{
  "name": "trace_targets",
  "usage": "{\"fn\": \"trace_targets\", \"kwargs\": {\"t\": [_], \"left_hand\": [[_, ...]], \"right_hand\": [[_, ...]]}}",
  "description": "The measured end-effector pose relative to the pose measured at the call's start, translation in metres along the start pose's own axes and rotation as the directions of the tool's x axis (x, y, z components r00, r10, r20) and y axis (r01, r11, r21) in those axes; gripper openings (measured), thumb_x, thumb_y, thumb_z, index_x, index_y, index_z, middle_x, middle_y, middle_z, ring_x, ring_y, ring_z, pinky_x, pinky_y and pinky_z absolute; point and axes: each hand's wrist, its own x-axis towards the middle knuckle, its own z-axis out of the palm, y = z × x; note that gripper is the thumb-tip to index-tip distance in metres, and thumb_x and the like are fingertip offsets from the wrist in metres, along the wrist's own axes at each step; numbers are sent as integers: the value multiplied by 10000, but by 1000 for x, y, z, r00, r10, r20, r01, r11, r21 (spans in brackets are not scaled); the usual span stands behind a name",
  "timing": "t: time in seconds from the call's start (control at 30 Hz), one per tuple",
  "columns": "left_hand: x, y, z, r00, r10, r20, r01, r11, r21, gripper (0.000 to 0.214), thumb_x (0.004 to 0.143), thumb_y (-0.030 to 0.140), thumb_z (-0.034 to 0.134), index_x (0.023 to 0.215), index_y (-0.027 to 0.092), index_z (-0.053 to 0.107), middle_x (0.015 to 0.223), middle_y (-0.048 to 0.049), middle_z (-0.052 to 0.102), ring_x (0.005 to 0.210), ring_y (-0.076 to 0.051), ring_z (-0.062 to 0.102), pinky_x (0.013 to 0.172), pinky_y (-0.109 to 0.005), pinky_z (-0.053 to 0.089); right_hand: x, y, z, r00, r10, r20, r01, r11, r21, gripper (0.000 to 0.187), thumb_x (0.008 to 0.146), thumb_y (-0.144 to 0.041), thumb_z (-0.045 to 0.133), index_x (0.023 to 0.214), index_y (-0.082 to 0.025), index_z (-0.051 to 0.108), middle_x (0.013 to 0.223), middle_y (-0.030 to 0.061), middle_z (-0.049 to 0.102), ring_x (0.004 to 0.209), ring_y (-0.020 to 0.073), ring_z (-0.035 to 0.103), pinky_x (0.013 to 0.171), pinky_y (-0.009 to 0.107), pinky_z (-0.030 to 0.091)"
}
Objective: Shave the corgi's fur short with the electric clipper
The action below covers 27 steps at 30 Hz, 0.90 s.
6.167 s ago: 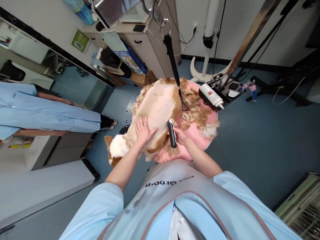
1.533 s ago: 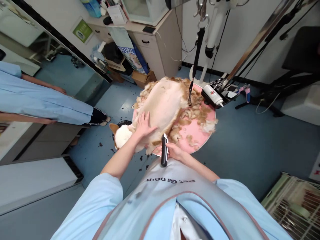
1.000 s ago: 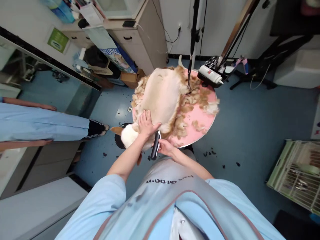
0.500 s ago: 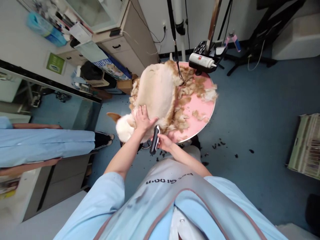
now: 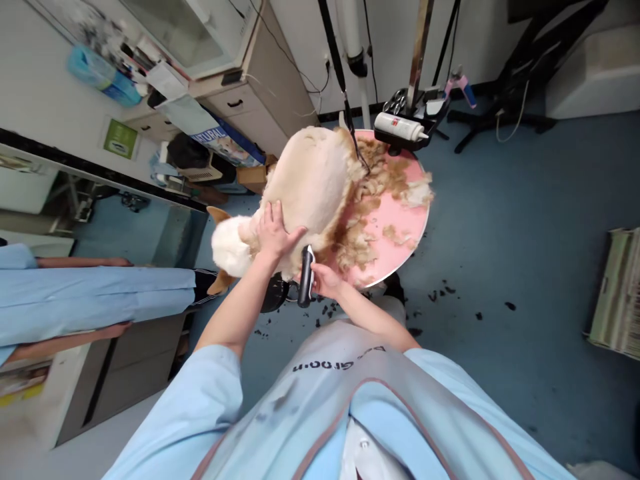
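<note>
A tan and white dog (image 5: 310,180), its back clipped short, lies on a round pink grooming table (image 5: 400,227), head hanging off the near left edge. My left hand (image 5: 273,233) lies flat with fingers spread on the dog near its shoulders. My right hand (image 5: 323,280) is closed round a black hair clipper (image 5: 305,285), whose blade end touches the dog's flank at the table's near edge. Clumps of cut brown fur (image 5: 360,230) cover the pink top. A black tether strap (image 5: 340,80) hangs down to the dog's rear.
A black tray (image 5: 407,123) with a white bottle, scissors and tools sits at the table's far edge by a metal post. Fur scraps dot the blue floor. Cabinets stand at back left, a wire cage (image 5: 617,293) at right. Another person in light blue (image 5: 90,300) stands left.
The view has swung round the table. My right hand has brought the clipper from the dog's side down to its near flank. The dog's head has turned further left; my left hand stays on it.
</note>
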Motion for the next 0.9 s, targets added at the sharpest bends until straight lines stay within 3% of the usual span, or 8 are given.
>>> {"fn": "trace_targets", "kwargs": {"t": [0.17,0.37,0.6,0.8,0.9], "left_hand": [[6,-8,-17,998,56,-20,-57,998,-25,1060,709,625,731,1556,133,326,1613,-224,296,1487,-386,290,1196,-533,264],[1,-8,-20,999,50,-13,-50,999,10,1089,669,627,763,1555,160,333,1632,-213,254,1486,-406,281,1196,-557,245],[17,-33,-15,998,44,34,-45,998,39,1101,670,586,794,1558,130,331,1615,-228,285,1487,-398,284,1208,-530,246],[35,-44,-5,996,78,41,-80,996,40,1090,665,552,817,1561,154,341,1590,-206,349,1462,-367,347,1203,-496,276],[46,-48,-2,994,90,67,-92,995,34,1090,669,555,809,1561,140,342,1577,-208,369,1461,-362,349,1203,-477,284]], "right_hand": [[-6,-17,0,991,-115,-73,123,986,115,203,926,-377,602,948,-179,643,721,20,723,527,111,596,481,194,494],[-1,14,22,980,64,189,-49,995,-84,270,869,-397,684,1038,-191,643,779,6,736,468,82,480,472,195,456],[33,6,20,995,-88,48,87,996,17,185,898,-370,659,1000,-218,633,801,-2,722,527,101,503,534,204,481],[44,28,33,981,77,176,-67,996,-61,215,879,-361,706,1021,-222,624,811,1,722,511,91,489,533,218,493],[56,20,37,996,-10,94,6,999,33,124,935,-319,628,996,-211,618,782,-3,708,501,87,486,516,202,490]]}}
